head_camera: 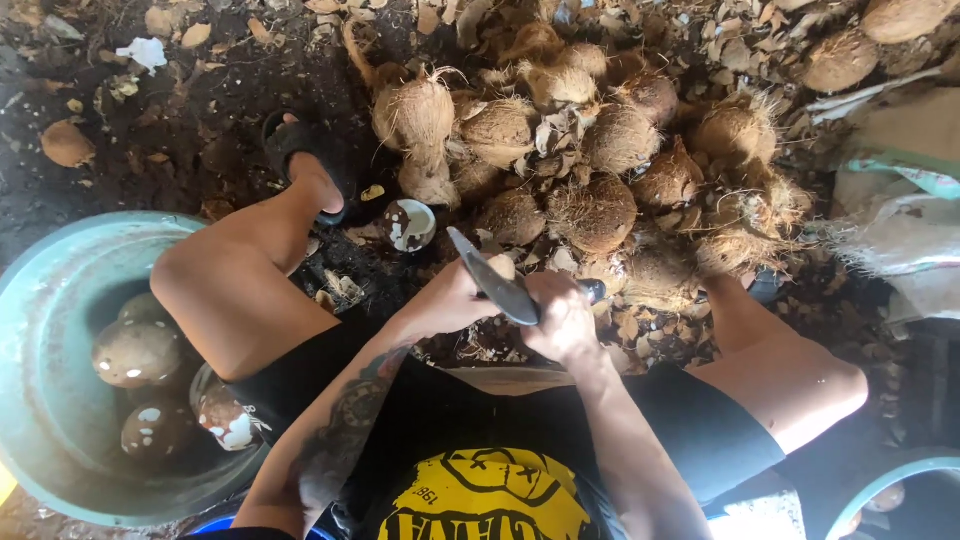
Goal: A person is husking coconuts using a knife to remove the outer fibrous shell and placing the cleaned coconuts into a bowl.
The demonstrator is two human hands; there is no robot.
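Dirt floor littered with husk scraps, pile of husked coconuts (600, 170) ahead. Right hand (562, 318) clenched round knife (495, 280) handle; left hand (458, 298) cupped over something between knees — cannot tell what. Blade looks stiff, heavy, sharp — hold handle only. Teal basin (50, 300) holds peeled coconuts (135, 352).

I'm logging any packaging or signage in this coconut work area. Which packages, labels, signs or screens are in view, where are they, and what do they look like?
Sack: right edge, beside the coconut pile; crumpled, whitish-tan with a green band.
Paper scrap: top left on the ground; small, white, crumpled.
Signs, screens: none visible.
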